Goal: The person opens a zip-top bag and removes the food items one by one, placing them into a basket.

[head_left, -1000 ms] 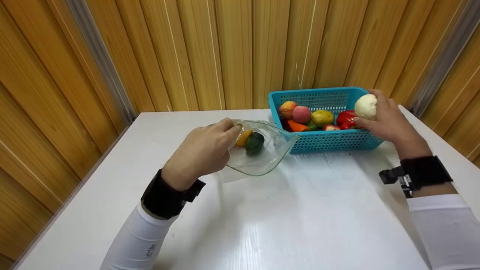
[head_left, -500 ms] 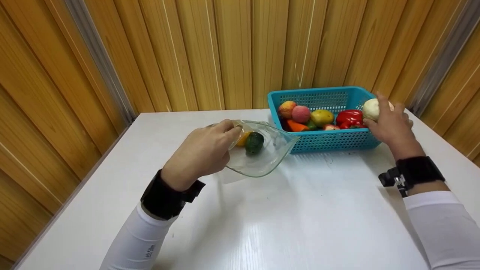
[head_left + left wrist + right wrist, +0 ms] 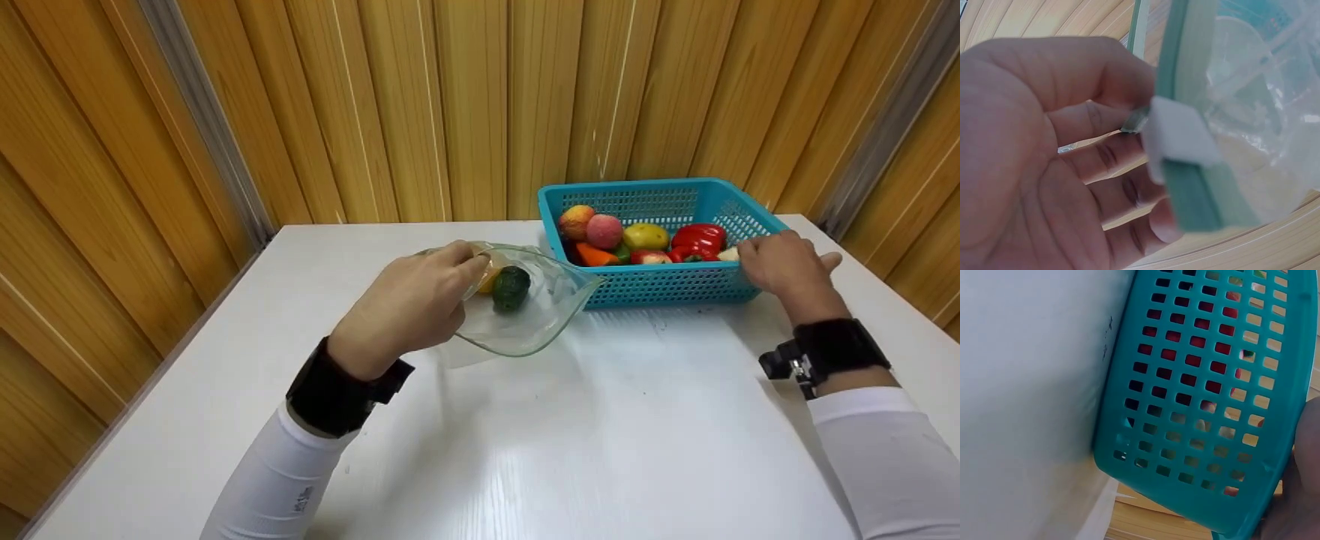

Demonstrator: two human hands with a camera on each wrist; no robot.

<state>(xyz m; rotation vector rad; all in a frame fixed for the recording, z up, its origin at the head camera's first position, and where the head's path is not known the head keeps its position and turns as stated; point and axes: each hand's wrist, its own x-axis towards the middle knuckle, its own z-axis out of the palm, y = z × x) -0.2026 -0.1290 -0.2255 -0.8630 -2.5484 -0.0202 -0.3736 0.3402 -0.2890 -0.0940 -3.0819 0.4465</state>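
Observation:
In the head view my left hand (image 3: 416, 304) grips the top edge of a clear zip bag (image 3: 514, 334). The left wrist view shows curled fingers (image 3: 1112, 191) at the bag's green seal, beside its white slider (image 3: 1179, 132). A dark green fruit (image 3: 511, 289) and an orange-yellow fruit (image 3: 489, 283) lie inside the bag. My right hand (image 3: 789, 268) is over the near right corner of the turquoise basket (image 3: 671, 286), fingers mostly hidden. A sliver of a round, cream-white vegetable (image 3: 729, 255) shows beside it in the basket; whether the hand holds it is hidden.
Red bell peppers (image 3: 699, 238), a yellow fruit (image 3: 646, 237), a carrot (image 3: 596, 254), a pink-red fruit (image 3: 604, 230) and a red-yellow fruit (image 3: 577, 222) lie in the basket. The white table (image 3: 540, 450) meets a wooden panelled wall (image 3: 420, 112) behind.
My right hand has moved the cream-white vegetable rightwards, then down into the basket's right end, where it is now mostly hidden. My left hand and the bag stay nearly still.

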